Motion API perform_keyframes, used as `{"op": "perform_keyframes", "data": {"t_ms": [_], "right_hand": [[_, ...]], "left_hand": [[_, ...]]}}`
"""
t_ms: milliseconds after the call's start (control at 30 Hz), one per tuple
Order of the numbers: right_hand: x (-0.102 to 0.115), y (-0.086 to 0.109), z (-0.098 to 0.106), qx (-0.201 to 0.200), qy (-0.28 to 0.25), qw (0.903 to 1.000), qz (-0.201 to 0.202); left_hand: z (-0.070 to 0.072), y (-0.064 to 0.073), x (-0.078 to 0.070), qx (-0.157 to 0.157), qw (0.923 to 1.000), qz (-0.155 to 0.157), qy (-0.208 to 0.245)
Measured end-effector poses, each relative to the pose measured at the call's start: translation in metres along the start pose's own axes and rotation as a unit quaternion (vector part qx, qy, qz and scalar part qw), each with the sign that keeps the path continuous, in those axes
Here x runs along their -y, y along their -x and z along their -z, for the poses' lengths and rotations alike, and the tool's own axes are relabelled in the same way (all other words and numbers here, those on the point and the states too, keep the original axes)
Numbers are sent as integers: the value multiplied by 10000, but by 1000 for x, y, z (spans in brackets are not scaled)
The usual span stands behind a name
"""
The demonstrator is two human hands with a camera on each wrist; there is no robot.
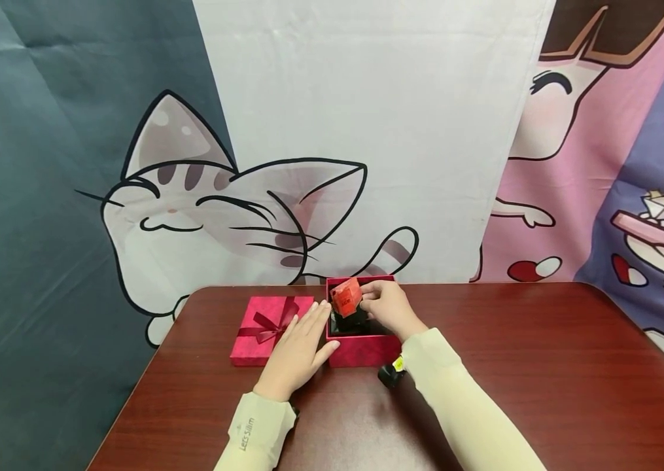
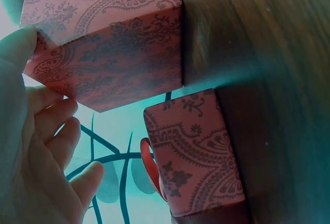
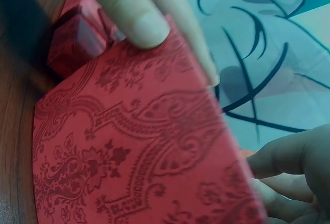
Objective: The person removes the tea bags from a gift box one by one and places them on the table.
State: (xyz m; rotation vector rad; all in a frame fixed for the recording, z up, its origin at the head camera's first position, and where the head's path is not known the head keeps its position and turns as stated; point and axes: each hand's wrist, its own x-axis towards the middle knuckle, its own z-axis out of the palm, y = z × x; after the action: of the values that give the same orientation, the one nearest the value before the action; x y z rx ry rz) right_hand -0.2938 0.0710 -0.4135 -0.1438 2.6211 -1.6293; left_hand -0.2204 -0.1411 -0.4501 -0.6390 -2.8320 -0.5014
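Observation:
In the head view an uncovered red gift box stands near the table's far edge, with dark contents inside. Just over its opening, my right hand pinches a small orange-red packet with dark lettering. My left hand, fingers extended, rests against the box's left side near the rim. The left wrist view has the left thumb touching the corner of the patterned box. In the right wrist view, the box wall hides most of the packet below the right hand.
Left of the box lies its red lid with a dark red ribbon bow. A small black item with a yellow label sits by the box's front right corner. Behind the brown table hangs a cartoon-printed cloth.

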Motion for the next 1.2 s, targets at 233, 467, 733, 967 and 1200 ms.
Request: {"op": "perform_keyframes", "data": {"t_ms": [233, 467, 733, 967, 1200], "right_hand": [[4, 15, 15, -145, -262, 9991, 295], [2, 30, 26, -218, -1009, 9944, 234], [0, 47, 34, -88, -2053, 9786, -100], [-2, 63, 41, 259, -2319, 9723, -126], [-10, 78, 47, 952, -2611, 9605, -127]], "left_hand": [[-1, -1, 0, -27, 10000, -23, -1], [-1, -1, -1, 6, 10000, 18, 39], [0, -1, -1, 33, 10000, 20, 6], [-1, -2, -1, 38, 10000, 22, -45], [-1, -1, 0, 53, 10000, 57, -35]]}}
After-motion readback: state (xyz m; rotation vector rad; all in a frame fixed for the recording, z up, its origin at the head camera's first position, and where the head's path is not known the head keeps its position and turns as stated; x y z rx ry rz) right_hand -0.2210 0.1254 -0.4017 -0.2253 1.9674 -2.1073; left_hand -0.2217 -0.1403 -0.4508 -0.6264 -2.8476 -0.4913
